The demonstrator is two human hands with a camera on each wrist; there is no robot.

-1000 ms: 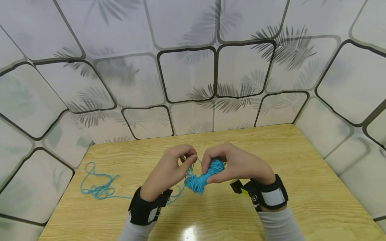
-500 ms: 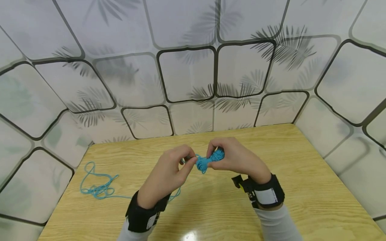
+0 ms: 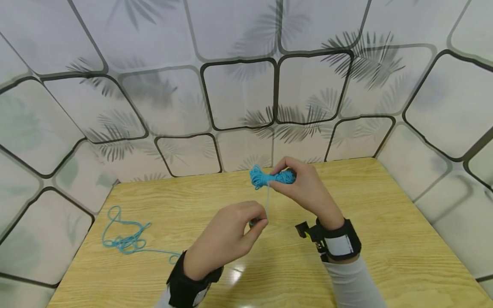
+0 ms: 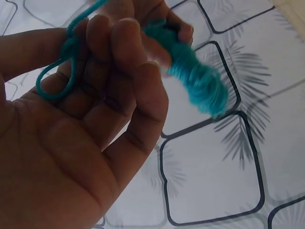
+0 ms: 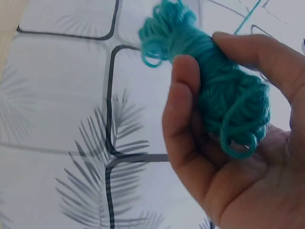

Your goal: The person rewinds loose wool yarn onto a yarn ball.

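Note:
A bundle of blue yarn [image 3: 259, 177], wrapped round its middle and looped at both ends, is raised over the far part of the table. My right hand [image 3: 308, 188] grips it between thumb and fingers; the right wrist view shows loose loops on the bundle [image 5: 233, 100] near the palm. Lower and to the left, my left hand [image 3: 235, 231] pinches a strand of yarn [image 3: 268, 201] that runs taut up to the bundle. In the left wrist view a small loop of yarn [image 4: 56, 95] hangs by the curled fingers.
A loose tangle of the same yarn [image 3: 129, 244] lies on the left of the wooden table [image 3: 385, 239], its tail leading toward my left wrist. Patterned fabric walls [image 3: 242, 94] stand behind and at both sides.
My right hand has carried the bundle up and away from the left hand. The left hand has moved down and slightly right, and the strand between them has drawn straight.

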